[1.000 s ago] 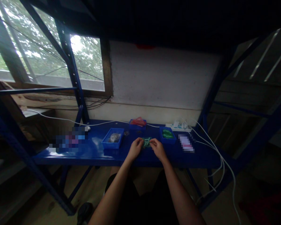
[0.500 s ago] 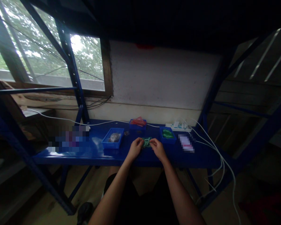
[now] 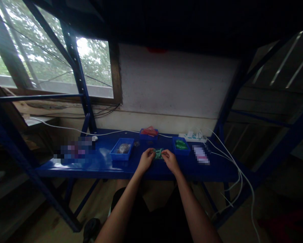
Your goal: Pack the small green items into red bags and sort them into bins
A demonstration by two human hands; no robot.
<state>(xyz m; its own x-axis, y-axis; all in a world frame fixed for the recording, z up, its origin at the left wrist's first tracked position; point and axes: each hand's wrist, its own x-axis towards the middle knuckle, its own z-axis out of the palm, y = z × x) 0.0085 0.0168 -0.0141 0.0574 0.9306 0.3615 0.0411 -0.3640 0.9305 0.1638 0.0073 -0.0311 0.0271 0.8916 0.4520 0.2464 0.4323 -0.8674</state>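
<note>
A small green packet is stretched between my two hands above the front part of the blue table. My left hand pinches its left edge, and my right hand pinches its right edge. Just beyond my right hand is a blue tray with green packets in it. Left of my left hand, another blue tray holds clear packets of something greyish. Behind my hands, a third blue box holds red packets.
A white power strip with plugs lies at the back right, its white cables hanging over the right side. A blurred pinkish-white item lies right of the trays. Blue frame posts stand around the table.
</note>
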